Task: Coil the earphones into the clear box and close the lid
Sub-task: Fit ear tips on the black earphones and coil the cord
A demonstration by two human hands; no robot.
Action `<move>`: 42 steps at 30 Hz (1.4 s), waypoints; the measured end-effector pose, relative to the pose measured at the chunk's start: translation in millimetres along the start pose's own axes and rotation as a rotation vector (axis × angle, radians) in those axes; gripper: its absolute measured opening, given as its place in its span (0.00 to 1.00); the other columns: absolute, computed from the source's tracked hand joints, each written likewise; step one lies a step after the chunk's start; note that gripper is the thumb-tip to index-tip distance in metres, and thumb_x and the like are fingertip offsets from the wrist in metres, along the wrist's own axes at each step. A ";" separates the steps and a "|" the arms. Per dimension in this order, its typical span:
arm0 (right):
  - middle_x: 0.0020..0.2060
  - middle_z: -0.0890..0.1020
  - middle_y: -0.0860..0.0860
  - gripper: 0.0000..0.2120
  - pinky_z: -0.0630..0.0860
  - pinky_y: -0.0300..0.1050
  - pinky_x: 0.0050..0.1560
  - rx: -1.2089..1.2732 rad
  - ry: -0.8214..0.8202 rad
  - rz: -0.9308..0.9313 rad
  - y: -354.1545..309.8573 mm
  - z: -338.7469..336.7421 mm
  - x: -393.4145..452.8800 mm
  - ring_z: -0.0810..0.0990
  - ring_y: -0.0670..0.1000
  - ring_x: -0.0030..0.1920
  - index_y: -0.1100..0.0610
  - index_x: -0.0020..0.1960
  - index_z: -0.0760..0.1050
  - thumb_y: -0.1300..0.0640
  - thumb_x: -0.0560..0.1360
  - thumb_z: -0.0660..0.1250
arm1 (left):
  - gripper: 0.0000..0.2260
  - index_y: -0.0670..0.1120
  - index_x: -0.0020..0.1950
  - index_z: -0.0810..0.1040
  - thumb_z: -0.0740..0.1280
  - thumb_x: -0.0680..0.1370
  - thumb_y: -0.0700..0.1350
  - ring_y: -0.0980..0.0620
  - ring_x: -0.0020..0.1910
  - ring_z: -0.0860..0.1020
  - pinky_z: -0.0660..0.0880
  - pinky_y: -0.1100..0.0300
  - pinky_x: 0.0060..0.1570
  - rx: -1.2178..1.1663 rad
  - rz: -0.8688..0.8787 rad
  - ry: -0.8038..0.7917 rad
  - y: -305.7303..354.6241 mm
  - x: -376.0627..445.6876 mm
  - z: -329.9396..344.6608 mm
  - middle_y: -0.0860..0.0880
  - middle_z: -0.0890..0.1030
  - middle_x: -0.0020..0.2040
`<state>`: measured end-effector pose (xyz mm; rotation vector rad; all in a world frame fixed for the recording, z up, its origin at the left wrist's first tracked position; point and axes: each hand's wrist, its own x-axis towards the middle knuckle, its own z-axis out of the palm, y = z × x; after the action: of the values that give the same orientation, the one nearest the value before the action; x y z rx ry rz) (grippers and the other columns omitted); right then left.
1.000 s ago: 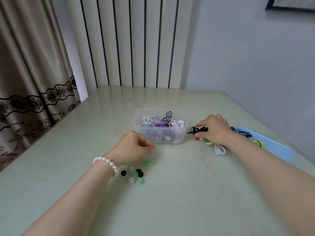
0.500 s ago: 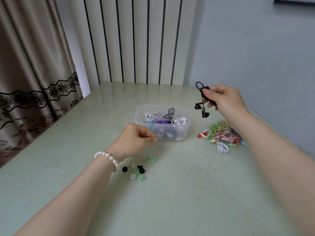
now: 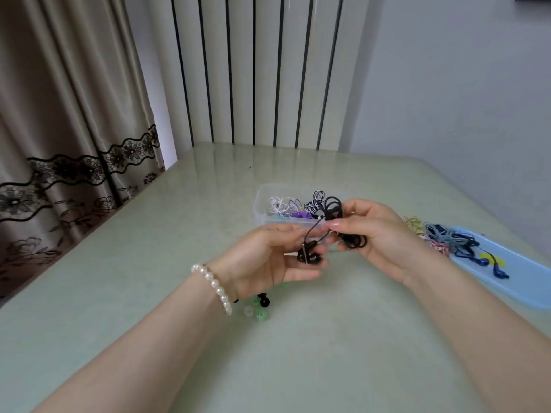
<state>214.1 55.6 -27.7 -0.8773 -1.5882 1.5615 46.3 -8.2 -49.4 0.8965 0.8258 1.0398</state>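
On pale green glossy table (image 3: 179,293), w/ striped wall panel (image 3: 253,70) behind & curtain (image 3: 59,114) at left: both hands raised over clear box (image 3: 262,210), lid off. Left hand (image 3: 268,257) pinches black earphones (image 3: 334,231) by buds; right hand (image 3: 378,236) grips coiled cord. Blue lid (image 3: 521,281) at right.

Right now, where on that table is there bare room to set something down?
Bare table shows between the forearms, and left of the clear box toward the curtain. It is crowded around the ear tips and the earphone pile on the blue lid.
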 end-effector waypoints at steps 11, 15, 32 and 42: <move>0.36 0.85 0.54 0.18 0.70 0.47 0.46 -0.385 -0.233 0.123 8.6 -14.4 -14.8 0.79 0.50 0.40 0.54 0.48 0.71 0.61 0.58 0.67 | 0.09 0.42 0.41 0.78 0.67 0.67 0.47 0.55 0.27 0.72 0.69 0.67 0.23 0.090 0.065 0.195 -6.9 5.2 -0.2 0.48 0.78 0.32; 0.40 0.84 0.57 0.22 0.71 0.47 0.49 -0.313 -0.311 0.179 11.7 -7.1 -18.4 0.80 0.51 0.43 0.54 0.55 0.72 0.58 0.61 0.66 | 0.08 0.43 0.35 0.74 0.66 0.74 0.42 0.57 0.23 0.67 0.63 0.67 0.21 0.177 0.078 0.253 -17.4 7.8 10.1 0.49 0.74 0.28; 0.26 0.82 0.52 0.07 0.74 0.31 0.39 -0.365 -0.096 0.103 19.4 -2.0 -17.8 0.80 0.45 0.31 0.59 0.48 0.80 0.66 0.72 0.67 | 0.07 0.40 0.48 0.73 0.58 0.77 0.31 0.52 0.32 0.80 0.77 0.64 0.31 0.060 0.017 0.230 -15.8 3.4 15.5 0.42 0.79 0.39; 0.28 0.81 0.56 0.20 0.78 0.40 0.37 -0.228 -0.074 0.148 12.5 2.9 -20.6 0.80 0.55 0.31 0.62 0.40 0.80 0.46 0.60 0.69 | 0.05 0.39 0.36 0.77 0.66 0.71 0.33 0.54 0.29 0.79 0.76 0.66 0.29 0.149 0.161 0.298 -19.2 7.0 12.4 0.46 0.80 0.29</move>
<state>221.6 36.7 -40.9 -1.0928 -1.8161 1.5490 66.1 -8.9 -62.8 0.9589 1.1049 1.2853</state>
